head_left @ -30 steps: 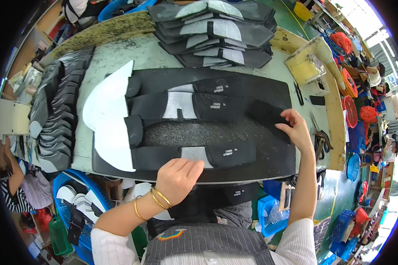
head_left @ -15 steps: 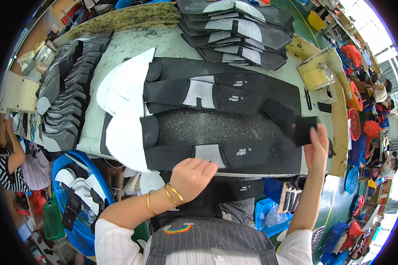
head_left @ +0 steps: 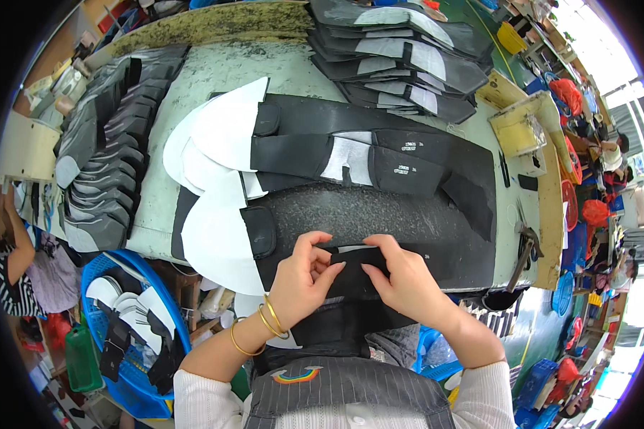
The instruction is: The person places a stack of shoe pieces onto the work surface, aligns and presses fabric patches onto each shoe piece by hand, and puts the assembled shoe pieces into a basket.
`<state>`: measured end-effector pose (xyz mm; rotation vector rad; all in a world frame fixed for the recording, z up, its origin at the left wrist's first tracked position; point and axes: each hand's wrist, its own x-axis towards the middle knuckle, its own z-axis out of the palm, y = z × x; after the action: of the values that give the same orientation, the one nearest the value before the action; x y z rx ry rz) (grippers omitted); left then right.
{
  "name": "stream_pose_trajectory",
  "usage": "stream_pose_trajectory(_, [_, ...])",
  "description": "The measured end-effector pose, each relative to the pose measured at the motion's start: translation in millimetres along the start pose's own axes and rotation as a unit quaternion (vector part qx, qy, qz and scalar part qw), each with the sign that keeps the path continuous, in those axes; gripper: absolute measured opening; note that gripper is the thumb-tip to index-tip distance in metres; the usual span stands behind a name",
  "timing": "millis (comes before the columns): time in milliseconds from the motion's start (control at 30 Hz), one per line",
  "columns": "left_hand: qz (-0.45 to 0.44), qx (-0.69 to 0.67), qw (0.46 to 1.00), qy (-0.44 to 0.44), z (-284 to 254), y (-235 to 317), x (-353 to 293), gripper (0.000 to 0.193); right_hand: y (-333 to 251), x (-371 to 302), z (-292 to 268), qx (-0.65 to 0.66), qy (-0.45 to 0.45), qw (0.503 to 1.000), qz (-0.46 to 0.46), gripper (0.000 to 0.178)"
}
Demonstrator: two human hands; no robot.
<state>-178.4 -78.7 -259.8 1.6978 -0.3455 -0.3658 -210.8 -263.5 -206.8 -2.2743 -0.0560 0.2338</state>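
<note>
A black fabric piece (head_left: pixel 355 275) lies between my hands over the near black strip, with a sliver of its pale patch showing above. My left hand (head_left: pixel 304 275) is at the piece's left end, thumb and fingers curled in on it. At the right end, my right hand (head_left: pixel 406 282) has its thumb and forefinger bent round the edge. Beyond them, black strips (head_left: pixel 290 154) with a grey patch (head_left: pixel 348 159) lie across the dark speckled board (head_left: pixel 322 207). White rounded pieces (head_left: pixel 218 239) overlap at the left ends of the strips.
Stacked black-and-grey pieces stand at the back (head_left: pixel 408 61) and in rows at the left (head_left: pixel 107 179). A hammer (head_left: pixel 526 257) lies at the table's right end. A blue basket (head_left: pixel 132 322) with offcuts stands lower left. Another person's arm (head_left: pixel 23 239) shows at far left.
My right hand has come left from the board's right end to the near strip. My left hand has turned in toward it, and the black piece now lies between both hands.
</note>
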Motion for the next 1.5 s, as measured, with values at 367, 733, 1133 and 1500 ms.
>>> stream_pose_trajectory(367, [0.016,0.120,0.990,0.067,8,3,2,0.043,4,4,1,-0.040,0.015,0.999,0.020,0.042])
stream_pose_trajectory(733, [0.054,0.206,0.974,0.079,17,8,8,0.032,7,10,-1,-0.036,0.026,0.999,0.005,0.039])
stream_pose_trajectory(1133, [0.222,0.342,0.907,-0.105,9,9,12,0.036,7,-2,-33,-0.192,-0.112,0.947,-0.231,0.048])
stream_pose_trajectory(1500, [0.200,0.202,0.949,-0.137,-5,6,8,0.039,32,14,-21,-0.117,-0.079,0.964,-0.226,0.025])
